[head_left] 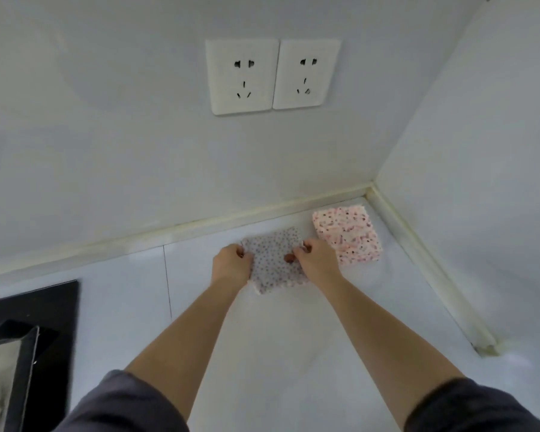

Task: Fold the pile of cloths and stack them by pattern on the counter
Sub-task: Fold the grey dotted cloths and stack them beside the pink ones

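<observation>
Step in hand, as I read it: setting the folded grey dotted cloth [273, 263] down square on the white counter [293, 338], beside the pink speckled stack [347, 236]. To do it well, I judged both edges should go down level, with the layers pressed flat before either hand let go. A gap from the pink pile would hold the patterns apart, and a careless release could let the top layer spring open. The cloth lay near the back wall, just left of the pink stack. Whether the two touched I could not tell, as the right hand covered the seam. Left hand [231, 265] held the cloth's left edge, fingers curled round it, fingertips [240, 253] at the far-left corner. Right hand [317, 260] pinched the right edge, thumb [290, 258] lying on the top face, the other fingers curled at the far-right corner. The cloth spanned between the two hands, its near corner poking out below them. Whether it rested fully on the counter, I could not tell.
</observation>
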`<control>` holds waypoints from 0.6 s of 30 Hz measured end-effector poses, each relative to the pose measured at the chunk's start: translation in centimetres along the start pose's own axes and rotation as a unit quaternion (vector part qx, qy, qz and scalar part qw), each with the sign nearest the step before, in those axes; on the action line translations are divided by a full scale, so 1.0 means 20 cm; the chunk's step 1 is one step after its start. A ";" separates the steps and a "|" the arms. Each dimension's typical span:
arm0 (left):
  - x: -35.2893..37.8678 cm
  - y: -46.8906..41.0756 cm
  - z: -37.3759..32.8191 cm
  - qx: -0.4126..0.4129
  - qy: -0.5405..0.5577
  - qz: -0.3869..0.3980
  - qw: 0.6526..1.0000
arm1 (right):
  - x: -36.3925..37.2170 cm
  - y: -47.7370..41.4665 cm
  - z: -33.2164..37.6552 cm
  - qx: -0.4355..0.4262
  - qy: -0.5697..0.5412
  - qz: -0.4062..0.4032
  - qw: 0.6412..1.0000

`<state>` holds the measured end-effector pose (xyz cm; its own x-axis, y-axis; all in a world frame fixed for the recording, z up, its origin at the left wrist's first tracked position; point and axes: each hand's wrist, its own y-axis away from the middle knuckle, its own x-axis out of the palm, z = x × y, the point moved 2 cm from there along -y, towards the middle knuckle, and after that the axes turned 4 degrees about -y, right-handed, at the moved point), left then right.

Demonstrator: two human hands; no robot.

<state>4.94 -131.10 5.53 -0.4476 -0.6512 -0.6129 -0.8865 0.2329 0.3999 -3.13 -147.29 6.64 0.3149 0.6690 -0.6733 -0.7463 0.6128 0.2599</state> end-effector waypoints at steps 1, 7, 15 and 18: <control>0.01 -0.04 -0.02 0.000 -0.009 -0.008 1.000 | 0.00 -0.06 0.00 -0.008 0.016 -0.004 1.000; 0.06 -0.14 -0.05 -0.018 -0.041 -0.045 0.998 | 0.04 -0.20 0.00 -0.020 0.083 -0.014 0.996; 0.20 0.00 -0.13 0.224 -0.315 -0.123 0.914 | -0.11 -0.21 -0.06 -0.140 0.278 -0.149 0.939; 0.32 -0.03 -0.14 0.250 -0.382 -0.038 0.889 | -0.14 -0.26 -0.16 -0.041 0.295 -0.073 0.952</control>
<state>2.89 -137.52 3.29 -0.1639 -0.0430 -0.9855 -0.7732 0.6260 0.1013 -2.08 -153.65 5.00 0.0526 0.2110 -0.9761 -0.7704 0.6305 0.0948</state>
